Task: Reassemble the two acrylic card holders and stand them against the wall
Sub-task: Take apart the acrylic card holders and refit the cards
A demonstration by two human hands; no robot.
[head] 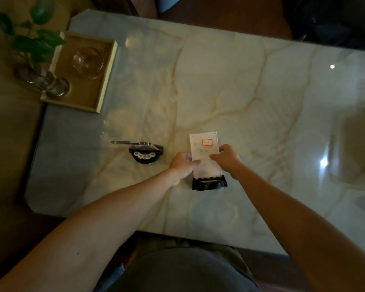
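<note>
Pinching the clear panel (202, 152) from both sides: the left hand (182, 163) has its grip closed on the panel's left edge, and the right hand (229, 159) has its grip closed on the right edge. That panel has a white card in it with a small red-outlined box near the top. Its bottom edge sits at the black base (209, 183), just on the near side of the hands; can't tell if it's fully seated in the slot or only touching.

Off to the left, a little apart, is the second base (144, 154), black with a row of white dots on it, and a second clear panel (131, 142) lying flat, touching its far side.

All of it's on a marble tabletop (261, 91). Far left corner has a wooden tray (105, 79) holding a glass bowl (89, 61) and a glass vase (49, 83) with a leafy plant.
</note>
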